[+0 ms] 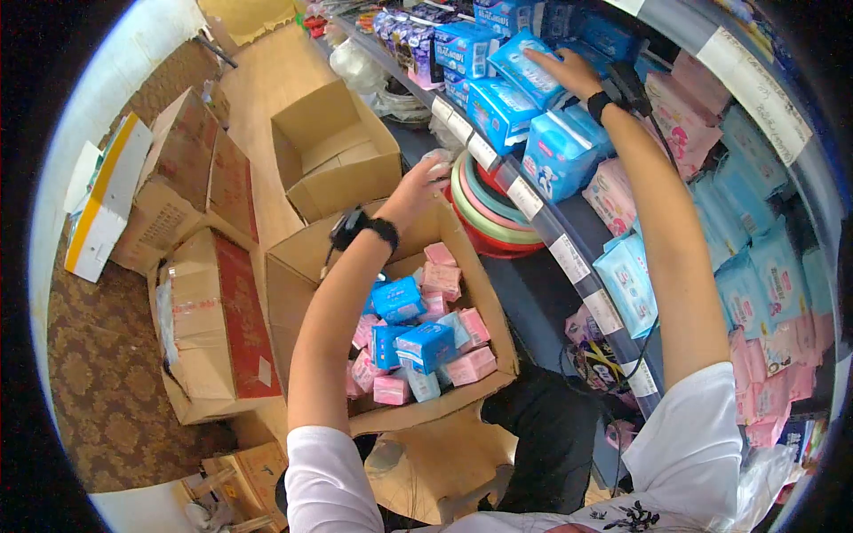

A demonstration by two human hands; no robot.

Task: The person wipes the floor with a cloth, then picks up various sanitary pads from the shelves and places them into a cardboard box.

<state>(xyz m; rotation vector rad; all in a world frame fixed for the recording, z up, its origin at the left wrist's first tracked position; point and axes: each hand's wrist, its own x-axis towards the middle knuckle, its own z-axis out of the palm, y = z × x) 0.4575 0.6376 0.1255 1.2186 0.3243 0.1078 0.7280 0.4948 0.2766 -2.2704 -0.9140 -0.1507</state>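
Note:
On the shelf at the upper right, my right hand [573, 73] grips a blue pack of sanitary pads [526, 69], its fingers lying over the top. More blue packs, such as a large one [562, 153], stand around it. My left hand [419, 185] is above the far rim of an open cardboard box [298, 258], fingers curled together. Something pale shows at its fingertips, too small to name. Inside that box lie blue packs [426, 346] and pink packs [442, 280] in a loose heap. Each wrist wears a black band.
Another open cardboard box [346, 182] stands beyond. Closed cartons [209, 329] are stacked on the left. Stacked colored basins [493, 213] sit between box and shelf edge. Pink packs [684, 133] and light-blue packs [626, 275] fill the right shelf. A dark cable hangs near my right arm.

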